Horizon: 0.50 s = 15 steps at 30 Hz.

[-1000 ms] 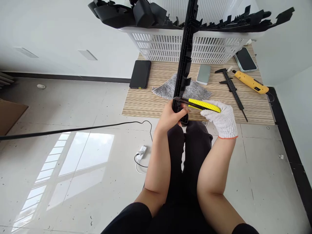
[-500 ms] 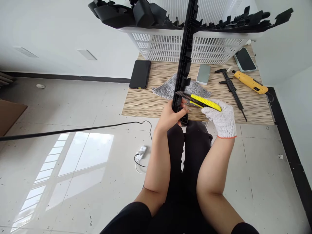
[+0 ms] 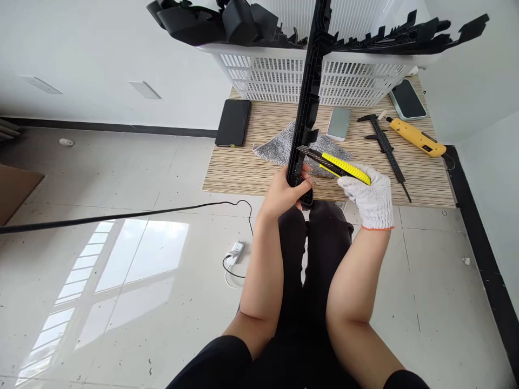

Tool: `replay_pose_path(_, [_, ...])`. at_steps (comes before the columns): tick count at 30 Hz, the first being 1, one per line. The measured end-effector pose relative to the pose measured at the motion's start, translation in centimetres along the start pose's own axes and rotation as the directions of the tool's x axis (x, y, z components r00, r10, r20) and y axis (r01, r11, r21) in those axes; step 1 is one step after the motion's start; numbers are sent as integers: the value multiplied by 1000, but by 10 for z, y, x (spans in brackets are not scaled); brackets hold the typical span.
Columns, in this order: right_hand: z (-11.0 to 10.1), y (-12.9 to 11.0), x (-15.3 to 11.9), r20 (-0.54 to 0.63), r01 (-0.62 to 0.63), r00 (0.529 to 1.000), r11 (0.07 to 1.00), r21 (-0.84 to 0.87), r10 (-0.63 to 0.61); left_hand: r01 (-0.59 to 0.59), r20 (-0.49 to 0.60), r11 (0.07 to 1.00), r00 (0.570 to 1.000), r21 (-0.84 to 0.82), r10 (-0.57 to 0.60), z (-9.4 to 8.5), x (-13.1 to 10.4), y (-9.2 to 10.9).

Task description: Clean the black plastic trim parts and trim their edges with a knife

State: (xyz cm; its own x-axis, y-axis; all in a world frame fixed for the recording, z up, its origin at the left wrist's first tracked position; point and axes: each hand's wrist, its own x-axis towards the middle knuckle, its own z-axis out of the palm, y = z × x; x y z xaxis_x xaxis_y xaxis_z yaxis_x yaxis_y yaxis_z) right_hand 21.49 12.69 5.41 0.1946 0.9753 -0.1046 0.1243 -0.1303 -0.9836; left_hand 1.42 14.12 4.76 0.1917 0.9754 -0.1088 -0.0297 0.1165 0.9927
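Note:
My bare left hand [image 3: 286, 190] grips the near end of a long black plastic part [image 3: 307, 102], which extends away from me and passes over the basket's rim. In my right hand [image 3: 371, 195], in a white knitted glove, is a yellow utility knife [image 3: 346, 167]. Its blade is out and points left, the tip at the right side of the black part just above my left fingers. Whether the blade touches the part I cannot tell. Beneath the part a grey cloth [image 3: 276, 146] lies on the table.
On the striped table [image 3: 239, 175] are a black tablet [image 3: 233, 123], a small grey-green device [image 3: 338, 123], a caliper [image 3: 387, 148], a yellow tool [image 3: 417, 138] and a phone [image 3: 407, 99]. Behind, a white basket [image 3: 267, 75] holds black parts. A power strip [image 3: 235, 253] is on the floor.
The knife has shifted slightly to the right with my right hand, and its blade now slants more steeply down toward the handle. My left hand and the black part have hardly moved.

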Motion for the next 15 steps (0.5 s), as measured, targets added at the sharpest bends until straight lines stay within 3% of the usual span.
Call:
replay_pose_path(4, [1, -1, 0, 80, -19, 997, 1000, -14, 20, 7, 2, 1000, 1000, 12, -7, 0, 0, -1])
replay_pose_path(7, [1, -1, 0, -11, 8, 1000, 1000, -10, -8, -5, 0, 1000, 1000, -4, 5, 0, 0, -1])
replay_pose_path(11, [1, 0, 0, 99, -1, 995, 1000, -31, 4, -2, 3, 1000, 1000, 26, 2, 0, 0, -1])
replay_pose_path(15, [1, 0, 0, 2, 20, 1000, 999, -32, -20, 5, -3, 1000, 1000, 21, -5, 0, 0, -1])
